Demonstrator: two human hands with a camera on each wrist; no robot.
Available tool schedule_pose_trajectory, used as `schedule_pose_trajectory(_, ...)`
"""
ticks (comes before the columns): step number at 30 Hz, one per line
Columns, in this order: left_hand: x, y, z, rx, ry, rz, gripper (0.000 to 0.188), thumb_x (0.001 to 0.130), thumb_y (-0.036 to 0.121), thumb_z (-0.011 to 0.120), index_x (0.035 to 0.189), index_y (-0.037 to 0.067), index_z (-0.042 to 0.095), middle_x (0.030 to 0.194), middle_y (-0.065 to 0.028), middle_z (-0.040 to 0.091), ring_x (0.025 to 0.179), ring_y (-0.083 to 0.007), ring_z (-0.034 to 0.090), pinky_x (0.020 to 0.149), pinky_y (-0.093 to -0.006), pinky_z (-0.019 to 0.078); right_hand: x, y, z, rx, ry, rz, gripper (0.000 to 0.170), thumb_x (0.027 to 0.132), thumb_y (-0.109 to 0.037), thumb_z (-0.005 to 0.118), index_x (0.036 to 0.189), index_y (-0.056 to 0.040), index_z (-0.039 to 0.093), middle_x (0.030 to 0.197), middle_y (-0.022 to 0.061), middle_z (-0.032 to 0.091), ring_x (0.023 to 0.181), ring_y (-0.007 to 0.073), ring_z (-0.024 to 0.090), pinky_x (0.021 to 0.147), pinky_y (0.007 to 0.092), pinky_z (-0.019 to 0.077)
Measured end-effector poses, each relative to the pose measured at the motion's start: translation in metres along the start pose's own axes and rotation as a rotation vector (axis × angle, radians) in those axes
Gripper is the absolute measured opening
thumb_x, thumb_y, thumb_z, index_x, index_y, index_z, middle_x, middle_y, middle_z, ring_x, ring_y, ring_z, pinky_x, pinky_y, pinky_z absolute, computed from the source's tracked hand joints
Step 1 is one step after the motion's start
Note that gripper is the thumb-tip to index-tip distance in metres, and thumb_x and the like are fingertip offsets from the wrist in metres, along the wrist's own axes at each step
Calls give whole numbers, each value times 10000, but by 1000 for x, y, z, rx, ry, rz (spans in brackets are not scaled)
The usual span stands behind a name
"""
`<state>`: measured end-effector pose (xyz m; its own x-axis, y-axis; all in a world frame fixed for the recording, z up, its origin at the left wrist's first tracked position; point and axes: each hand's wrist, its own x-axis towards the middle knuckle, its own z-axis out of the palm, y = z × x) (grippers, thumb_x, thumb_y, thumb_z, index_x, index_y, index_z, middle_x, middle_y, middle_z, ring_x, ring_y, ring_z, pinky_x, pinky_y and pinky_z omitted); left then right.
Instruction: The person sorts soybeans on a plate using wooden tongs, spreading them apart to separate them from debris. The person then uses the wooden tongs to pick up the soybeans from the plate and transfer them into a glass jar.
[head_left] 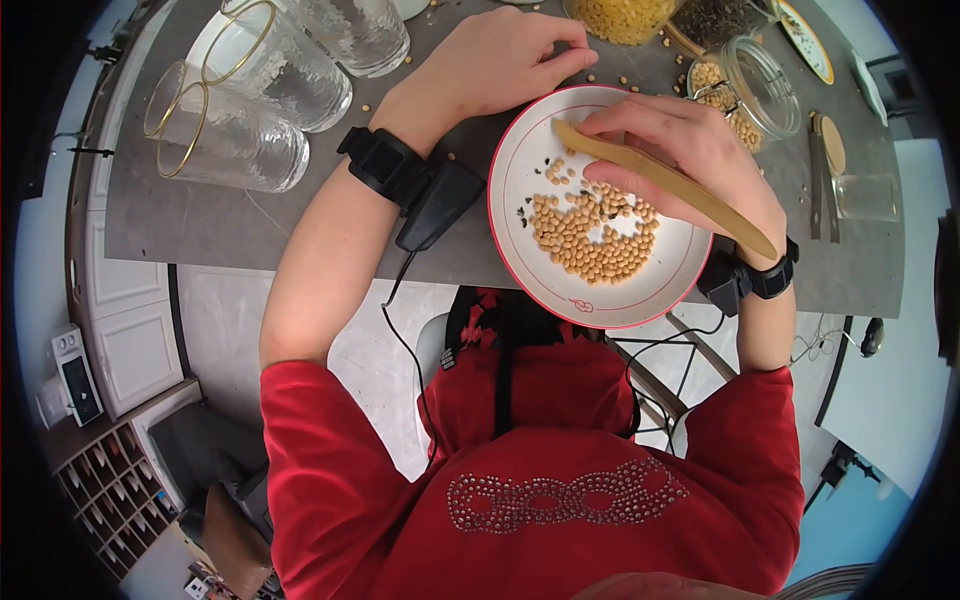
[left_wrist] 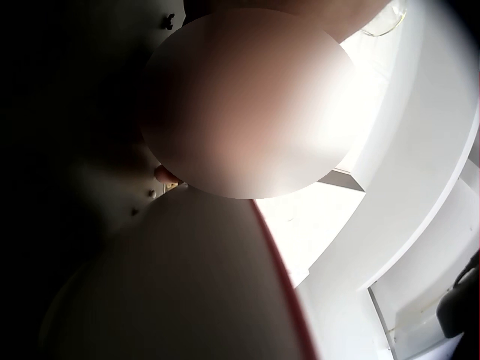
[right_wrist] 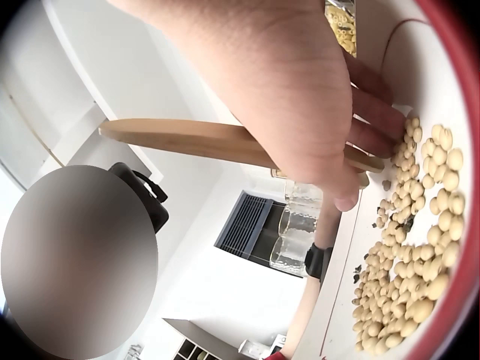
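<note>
A white plate (head_left: 520, 240) with a red rim holds a heap of soybeans (head_left: 590, 245) and a few small dark flakes (head_left: 523, 215). My right hand (head_left: 690, 150) is over the plate's far right side and grips curved wooden tongs (head_left: 700, 195). Seen from the right wrist, the tongs (right_wrist: 195, 139) pass under the palm, and the fingertips (right_wrist: 386, 120) are down at the soybeans (right_wrist: 412, 285). My left hand (head_left: 515, 60) rests on the table just beyond the plate's far left rim, fingers loosely bent, holding nothing visible. The left wrist view is mostly dark and blurred.
Several gold-rimmed glasses (head_left: 240, 130) lie or lean at the far left of the grey table (head_left: 240, 225). Stray soybeans are scattered behind the plate. An open clip-top jar of soybeans (head_left: 745, 95), yellow pasta-like pieces (head_left: 625, 18) and dark dried leaves (head_left: 720, 20) stand at the back right.
</note>
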<state>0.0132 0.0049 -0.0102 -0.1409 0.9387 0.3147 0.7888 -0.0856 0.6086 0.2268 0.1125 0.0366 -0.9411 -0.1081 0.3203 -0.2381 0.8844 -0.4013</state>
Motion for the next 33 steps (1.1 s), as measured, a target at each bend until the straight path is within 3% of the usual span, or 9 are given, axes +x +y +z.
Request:
schedule_pose_trajectory(4,1,-8,4,4,62,73,294,1006,359,647,986,73,713,569,-60,518,501,-152,408,508,-335,332,1,1,0,17,13,-2,285,881,-247,802,1080,-72,698,940,124,726,813,333,709,697,388,563)
schedule_pose_trajectory(9,1,-5,3,-25,43,-10,296,1004,354,650,972,68,716,566,-53,509,507,-144,403,507,-330,324,1,5,1,44,33,-1,270,885,-242,801,1065,-67,705,911,121,731,796,331,712,689,388,562)
schedule_pose_trajectory(33,2,-8,2,-10,69,36,253,994,322,663,975,77,725,593,-49,559,519,-164,454,525,-342,367,4,4,2,52,44,21,248,872,-208,816,1059,-80,714,870,105,728,765,303,713,675,374,562)
